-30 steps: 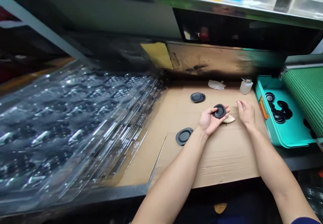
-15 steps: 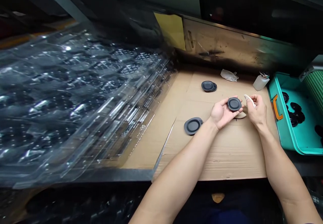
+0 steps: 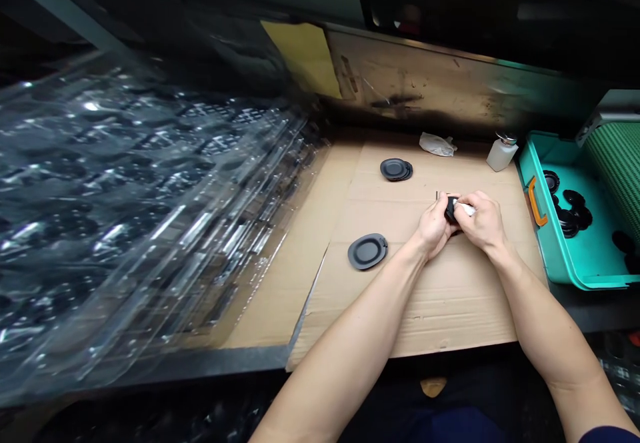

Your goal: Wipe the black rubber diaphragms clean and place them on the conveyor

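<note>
Black disc [image 3: 451, 210] sits tilted in the left hand [image 3: 434, 226], thumb and fingers clamped on it, above the cardboard [image 3: 465, 296]; moments ago it lay on a flat palm. The right hand [image 3: 484, 220], pinching a white cloth [image 3: 467, 209], has come across, so cloth and disc now seem to meet.

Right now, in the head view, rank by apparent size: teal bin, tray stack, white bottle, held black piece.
1. Tray stack
2. Teal bin
3. White bottle
4. Held black piece, partly hidden

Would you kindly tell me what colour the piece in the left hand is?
The piece looks black in the head view.
</note>
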The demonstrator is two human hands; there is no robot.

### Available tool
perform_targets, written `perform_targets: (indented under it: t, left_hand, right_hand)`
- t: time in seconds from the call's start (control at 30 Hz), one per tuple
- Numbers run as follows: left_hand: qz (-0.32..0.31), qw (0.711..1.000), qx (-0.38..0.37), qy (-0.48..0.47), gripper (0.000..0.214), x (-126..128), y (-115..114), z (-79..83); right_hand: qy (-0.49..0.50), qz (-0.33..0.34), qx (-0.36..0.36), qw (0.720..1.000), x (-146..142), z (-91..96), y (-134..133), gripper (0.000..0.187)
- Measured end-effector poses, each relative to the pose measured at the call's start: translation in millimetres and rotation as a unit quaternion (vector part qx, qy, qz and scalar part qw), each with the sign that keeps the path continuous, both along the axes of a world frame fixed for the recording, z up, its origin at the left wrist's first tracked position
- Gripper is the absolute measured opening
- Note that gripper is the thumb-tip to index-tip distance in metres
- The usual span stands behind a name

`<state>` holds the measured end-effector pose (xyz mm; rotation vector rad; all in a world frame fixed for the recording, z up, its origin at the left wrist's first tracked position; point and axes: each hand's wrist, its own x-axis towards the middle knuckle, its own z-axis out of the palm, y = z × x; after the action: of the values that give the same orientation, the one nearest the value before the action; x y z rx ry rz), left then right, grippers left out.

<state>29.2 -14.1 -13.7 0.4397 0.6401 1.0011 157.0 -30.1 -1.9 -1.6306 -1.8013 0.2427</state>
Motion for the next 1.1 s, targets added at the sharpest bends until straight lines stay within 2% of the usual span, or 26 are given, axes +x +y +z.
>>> perform_targets:
  t: [0.17,0.33,0.47,0.6,0.73,0.77,0.93,1.0,1.1]
  left_hand:
    - [-0.004,1.0,0.015,0.02,0.037,1.4,-0.8,-4.5]
    - [0.002,0.999,0.03,0.035,0.037,3.2,-0.6,-7.3]
    - [0.003,0.998,0.042,0.047,0.036,4.3,-1.1,-7.1]
    - [0.002,0.998,0.042,0.051,0.036,4.5,-2.1,-6.7]
    - [-0.005,0.998,0.043,0.042,0.036,3.3,-1.7,-6.9]
    - [-0.014,0.998,0.04,0.035,0.037,2.9,-1.2,-6.8]
    - [-0.055,0.998,0.007,0.008,0.049,3.6,1.9,-4.9]
    - [-0.058,0.998,-0.003,-0.003,0.052,4.5,2.5,-3.4]
    - [-0.062,0.998,-0.015,-0.018,0.056,2.8,4.0,-0.5]
  right_hand:
    - [0.001,0.065,-0.018,0.998,-1.3,1.4,-0.3,0.024]
    - [-0.099,-0.007,-0.051,0.994,1.7,7.8,-2.4,0.025]
    - [-0.097,0.044,-0.057,0.993,0.7,11.9,-4.1,0.024]
    - [-0.111,0.019,-0.074,0.991,1.5,16.0,-5.3,0.024]
    - [-0.078,0.075,-0.07,0.992,9.0,15.3,-3.3,0.023]
    - [-0.07,0.058,-0.065,0.994,12.8,14.1,-2.0,0.023]
    - [-0.022,-0.132,0.008,0.991,40.9,6.0,6.1,0.026]
    - [-0.031,-0.165,-0.005,0.986,50.2,4.4,8.1,0.027]
    - [-0.071,-0.187,-0.066,0.978,56.1,5.2,8.7,0.026]
